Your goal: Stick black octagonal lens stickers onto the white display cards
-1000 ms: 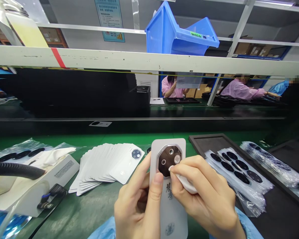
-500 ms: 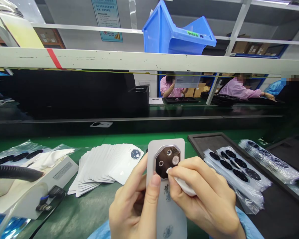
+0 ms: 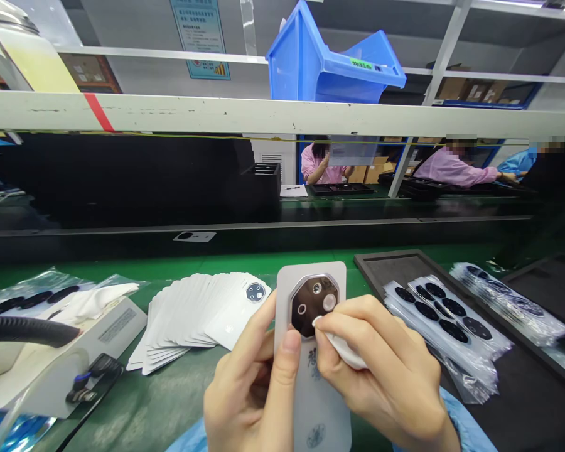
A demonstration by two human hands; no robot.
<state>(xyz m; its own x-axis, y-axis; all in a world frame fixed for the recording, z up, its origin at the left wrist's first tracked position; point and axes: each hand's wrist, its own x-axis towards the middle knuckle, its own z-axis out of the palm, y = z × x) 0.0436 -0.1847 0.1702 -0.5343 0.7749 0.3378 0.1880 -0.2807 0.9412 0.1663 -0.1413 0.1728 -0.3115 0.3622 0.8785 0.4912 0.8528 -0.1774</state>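
My left hand (image 3: 249,389) grips a white phone back cover (image 3: 317,402) upright from its left edge, thumb on the face. The cover carries a dark octagonal camera plate (image 3: 313,304) near its top. My right hand (image 3: 381,370) is closed on a small white cloth (image 3: 346,351) and presses it against the lower right edge of that plate. A fanned stack of the same white covers (image 3: 198,317) lies on the green belt just left of my hands.
A black tray (image 3: 381,267) on the right holds bagged strips of black lens pieces (image 3: 445,314). At the left are a white device (image 3: 75,351), a black hose (image 3: 23,329) and a white rag (image 3: 98,298). Other people work across the line.
The cover and both hands have drifted slightly left in view. The right hand's cloth stays at the plate's lower right edge.
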